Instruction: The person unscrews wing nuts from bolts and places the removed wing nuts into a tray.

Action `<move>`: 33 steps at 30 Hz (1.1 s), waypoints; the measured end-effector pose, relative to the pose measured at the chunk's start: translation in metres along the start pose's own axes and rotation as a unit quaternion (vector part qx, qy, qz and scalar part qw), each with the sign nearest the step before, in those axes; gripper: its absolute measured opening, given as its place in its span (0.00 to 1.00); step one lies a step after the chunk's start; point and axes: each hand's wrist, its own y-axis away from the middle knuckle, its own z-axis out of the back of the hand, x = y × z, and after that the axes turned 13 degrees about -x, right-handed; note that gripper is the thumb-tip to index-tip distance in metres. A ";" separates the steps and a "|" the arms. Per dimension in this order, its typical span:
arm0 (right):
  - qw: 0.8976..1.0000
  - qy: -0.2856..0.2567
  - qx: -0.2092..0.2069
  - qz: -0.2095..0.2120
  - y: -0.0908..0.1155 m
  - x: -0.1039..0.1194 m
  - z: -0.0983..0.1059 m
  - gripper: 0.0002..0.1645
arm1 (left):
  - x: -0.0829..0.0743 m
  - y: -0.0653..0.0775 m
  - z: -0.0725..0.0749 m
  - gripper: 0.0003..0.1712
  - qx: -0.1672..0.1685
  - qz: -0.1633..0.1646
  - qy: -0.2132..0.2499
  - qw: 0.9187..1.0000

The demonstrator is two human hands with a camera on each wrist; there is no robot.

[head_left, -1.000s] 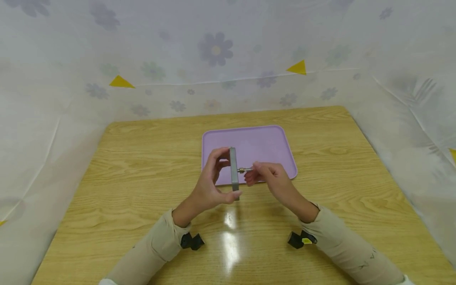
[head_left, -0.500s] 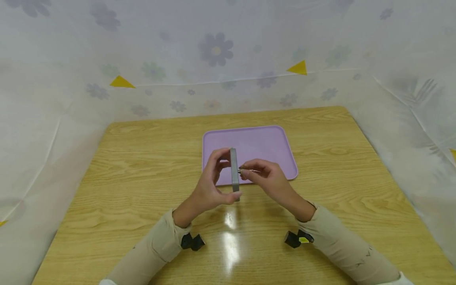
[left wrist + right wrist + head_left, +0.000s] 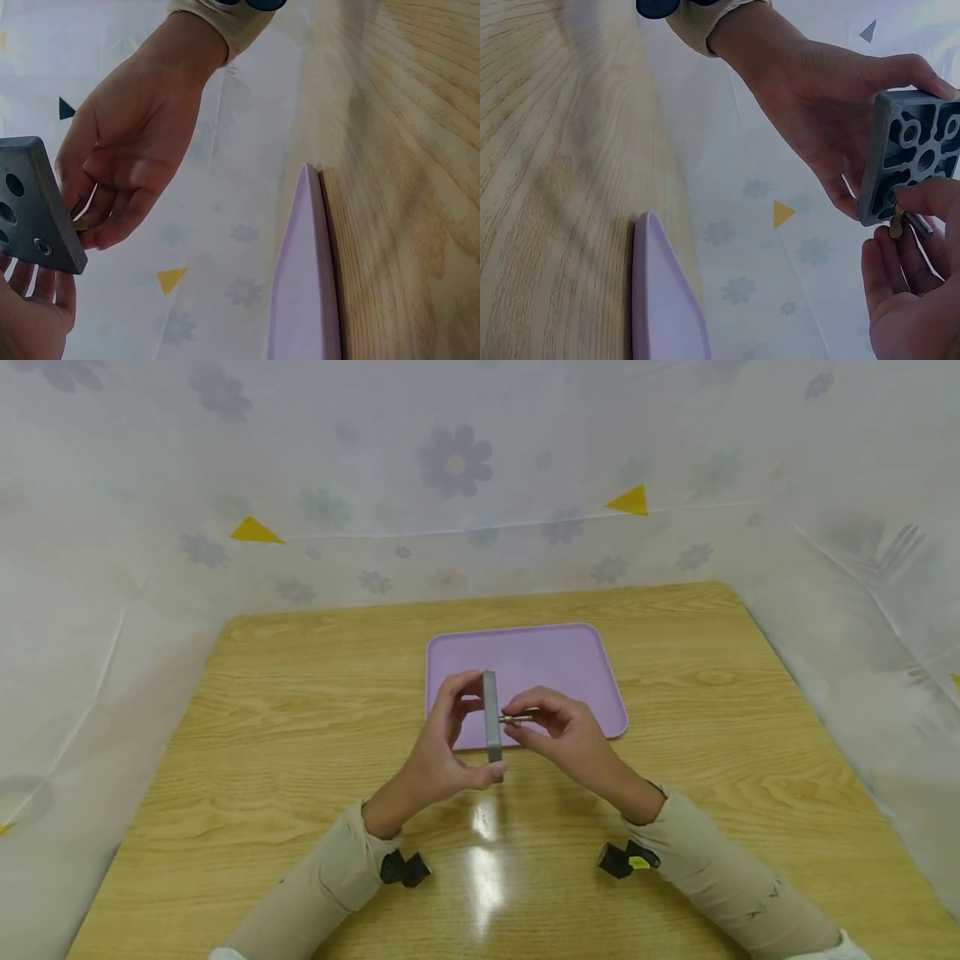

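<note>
Upright above the tray's near edge is a grey metal plate [image 3: 492,727], its edge facing the head camera. My left hand [image 3: 438,747] grips it by the top and bottom edges. The left wrist view shows its smooth face with round holes; ribs and bosses cover the other face of the plate [image 3: 911,161] in the right wrist view. A threaded bolt [image 3: 920,224] sticks out from the ribbed side near one corner. On it sits a brass-coloured nut [image 3: 897,222], seemingly winged, and my right hand [image 3: 573,735] pinches this nut between thumb and fingers.
A shallow purple tray [image 3: 525,647] lies on the wood-grain table [image 3: 315,693] behind and below my hands. Pale flowered sheets [image 3: 352,460] with yellow triangles hang around the table's back and sides.
My right hand has shifted left from the bolt's outer end to the nut close against the plate, and its fingers have turned a little around it. The left hand holds still.
</note>
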 end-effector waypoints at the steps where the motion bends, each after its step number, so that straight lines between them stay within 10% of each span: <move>1: 1.000 0.002 0.001 0.000 0.000 0.000 0.000 0.15 | 0.000 0.000 0.000 0.51 -0.001 0.001 0.000 1.000; 19: 0.996 0.016 -0.050 -0.077 0.005 0.002 0.008 0.25 | 0.000 -0.002 0.000 0.51 -0.012 0.003 0.005 1.000; 33: 0.991 0.041 -0.049 -0.114 0.002 0.004 0.003 0.13 | 0.001 -0.001 -0.001 0.50 0.000 0.002 -0.001 1.000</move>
